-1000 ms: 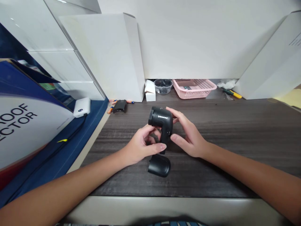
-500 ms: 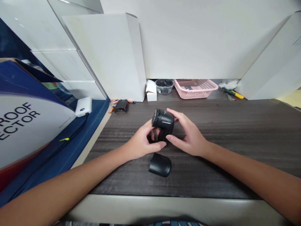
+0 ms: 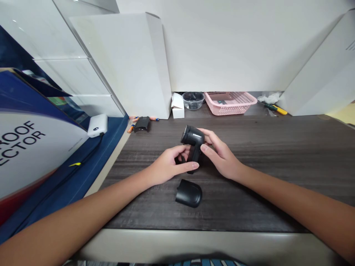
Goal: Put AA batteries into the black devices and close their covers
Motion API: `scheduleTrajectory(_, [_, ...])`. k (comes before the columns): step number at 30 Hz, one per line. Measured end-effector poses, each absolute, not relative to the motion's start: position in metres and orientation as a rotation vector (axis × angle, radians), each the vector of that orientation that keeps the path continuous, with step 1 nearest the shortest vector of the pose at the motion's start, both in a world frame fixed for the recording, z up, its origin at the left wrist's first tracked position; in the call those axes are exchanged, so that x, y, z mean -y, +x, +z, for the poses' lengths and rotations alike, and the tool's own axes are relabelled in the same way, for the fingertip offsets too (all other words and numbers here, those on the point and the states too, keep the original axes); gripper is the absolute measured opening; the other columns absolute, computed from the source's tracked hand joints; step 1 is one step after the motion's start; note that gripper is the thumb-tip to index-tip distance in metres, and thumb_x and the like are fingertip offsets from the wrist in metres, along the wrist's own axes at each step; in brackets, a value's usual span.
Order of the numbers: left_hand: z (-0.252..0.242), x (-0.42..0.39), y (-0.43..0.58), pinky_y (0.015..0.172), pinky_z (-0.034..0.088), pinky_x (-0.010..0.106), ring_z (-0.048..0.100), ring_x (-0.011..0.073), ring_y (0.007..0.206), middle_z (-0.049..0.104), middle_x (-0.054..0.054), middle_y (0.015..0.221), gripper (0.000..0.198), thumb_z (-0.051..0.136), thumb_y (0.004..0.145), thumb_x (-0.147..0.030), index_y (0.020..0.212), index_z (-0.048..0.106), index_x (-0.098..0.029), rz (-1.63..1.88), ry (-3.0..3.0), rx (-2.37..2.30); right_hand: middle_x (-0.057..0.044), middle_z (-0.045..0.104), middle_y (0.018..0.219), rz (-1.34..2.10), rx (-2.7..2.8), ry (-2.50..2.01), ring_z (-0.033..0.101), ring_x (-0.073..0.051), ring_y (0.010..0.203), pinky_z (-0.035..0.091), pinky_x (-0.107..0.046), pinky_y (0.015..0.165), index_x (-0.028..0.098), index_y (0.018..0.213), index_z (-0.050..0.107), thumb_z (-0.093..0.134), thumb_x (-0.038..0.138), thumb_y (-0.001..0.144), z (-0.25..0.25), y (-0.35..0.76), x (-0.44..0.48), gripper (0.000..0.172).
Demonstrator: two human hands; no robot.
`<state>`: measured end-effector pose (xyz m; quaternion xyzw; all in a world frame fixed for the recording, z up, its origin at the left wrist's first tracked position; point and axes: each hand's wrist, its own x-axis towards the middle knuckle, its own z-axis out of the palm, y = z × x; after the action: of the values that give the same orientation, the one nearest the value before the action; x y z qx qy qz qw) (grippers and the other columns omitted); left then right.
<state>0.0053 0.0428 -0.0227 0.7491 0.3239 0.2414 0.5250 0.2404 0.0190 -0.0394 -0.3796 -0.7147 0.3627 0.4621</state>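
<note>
A small black handheld device [image 3: 193, 142] with a round head and white lettering is held upright over the dark wooden table [image 3: 277, 155]. My left hand [image 3: 169, 168] grips its lower handle from the left, thumb along the bottom. My right hand [image 3: 220, 155] wraps the head and upper body from the right. A separate rounded black cover [image 3: 189, 193] lies on the table just in front of both hands, untouched.
At the back stand a pink basket [image 3: 230, 102], a clear bowl [image 3: 193, 100], a small white box [image 3: 178, 106], a yellow-handled tool [image 3: 274, 108], and a black part [image 3: 141, 123] among small orange batteries. A white power bank [image 3: 97, 125] lies on blue cloth at left. White cartons flank both sides.
The device was lowered, then turned back upright a little farther from me. Both hands closed in tighter on it. The black cover stayed where it lay.
</note>
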Motion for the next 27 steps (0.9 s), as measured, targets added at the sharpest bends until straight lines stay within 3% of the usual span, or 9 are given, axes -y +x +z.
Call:
scheduleTrajectory(7, [-0.022, -0.045, 0.006, 0.075, 0.039, 0.03, 0.049, 0.0158, 0.079, 0.057, -0.001, 0.087, 0.045, 0.075, 0.095, -0.051, 0.122, 0.072, -0.017, 0.587, 1.725, -0.792, -0.006, 0.076, 0.116, 1.075, 1.58, -0.992, 0.071, -0.024, 0.108, 0.057, -0.041, 0.098, 0.024, 0.142, 0.054, 0.058, 0.05, 0.107, -0.037, 0.237, -0.023, 0.044])
scheduleTrajectory(12, [-0.022, -0.046, 0.005, 0.076, 0.039, 0.03, 0.048, 0.0159, 0.081, 0.059, 0.0, 0.09, 0.043, 0.074, 0.096, -0.05, 0.124, 0.073, -0.017, 0.586, 1.744, -0.786, -0.007, 0.074, 0.123, 1.103, 1.596, -0.93, 0.071, -0.024, 0.113, 0.056, -0.041, 0.098, 0.026, 0.143, 0.051, 0.063, 0.048, 0.104, -0.039, 0.237, -0.025, 0.047])
scheduleTrajectory(17, [-0.026, -0.048, 0.006, 0.085, 0.045, 0.031, 0.059, 0.019, 0.089, 0.07, 0.004, 0.099, 0.041, 0.075, 0.096, -0.048, 0.124, 0.076, -0.018, 0.7, 1.558, -0.737, -0.008, 0.069, 0.129, 0.676, 1.69, -1.115, 0.065, -0.025, 0.117, 0.052, -0.042, 0.1, 0.027, 0.144, 0.052, 0.068, 0.044, 0.101, -0.023, 0.239, -0.019, 0.049])
scheduleTrajectory(20, [-0.027, -0.051, 0.008, 0.089, 0.049, 0.032, 0.066, 0.0217, 0.099, 0.076, 0.008, 0.111, 0.037, 0.074, 0.097, -0.048, 0.12, 0.078, -0.019, 0.806, 1.324, -0.706, -0.007, 0.068, 0.111, 0.427, 1.883, -1.089, 0.064, -0.023, 0.099, 0.051, -0.039, 0.088, 0.024, 0.118, 0.063, 0.077, 0.05, 0.094, -0.01, 0.237, -0.006, 0.038])
scheduleTrajectory(22, [-0.027, -0.054, 0.007, 0.088, 0.052, 0.032, 0.067, 0.0225, 0.104, 0.076, 0.01, 0.122, 0.039, 0.073, 0.098, -0.048, 0.124, 0.077, -0.02, 0.838, 1.197, -0.696, -0.005, 0.069, 0.103, 0.429, 2.199, -0.99, 0.063, -0.023, 0.093, 0.05, -0.039, 0.084, 0.023, 0.11, 0.066, 0.082, 0.063, 0.085, -0.006, 0.232, 0.005, 0.05])
scheduleTrajectory(25, [-0.027, -0.059, 0.006, 0.087, 0.057, 0.032, 0.066, 0.0236, 0.111, 0.071, 0.013, 0.137, 0.039, 0.072, 0.099, -0.049, 0.125, 0.077, -0.02, 0.871, 1.093, -0.659, -0.008, 0.07, 0.109, 0.364, 2.587, -0.87, 0.063, -0.028, 0.098, 0.049, -0.043, 0.088, 0.021, 0.116, 0.069, 0.081, 0.08, 0.074, -0.009, 0.225, 0.018, 0.073])
scheduleTrajectory(27, [-0.027, -0.061, 0.005, 0.088, 0.059, 0.033, 0.065, 0.0242, 0.116, 0.068, 0.013, 0.142, 0.038, 0.073, 0.099, -0.048, 0.125, 0.077, -0.02, 0.894, 1.062, -0.646, -0.009, 0.07, 0.109, 0.317, 2.681, -0.845, 0.063, -0.028, 0.099, 0.048, -0.043, 0.088, 0.02, 0.115, 0.07, 0.08, 0.074, 0.08, -0.015, 0.222, 0.02, 0.065])
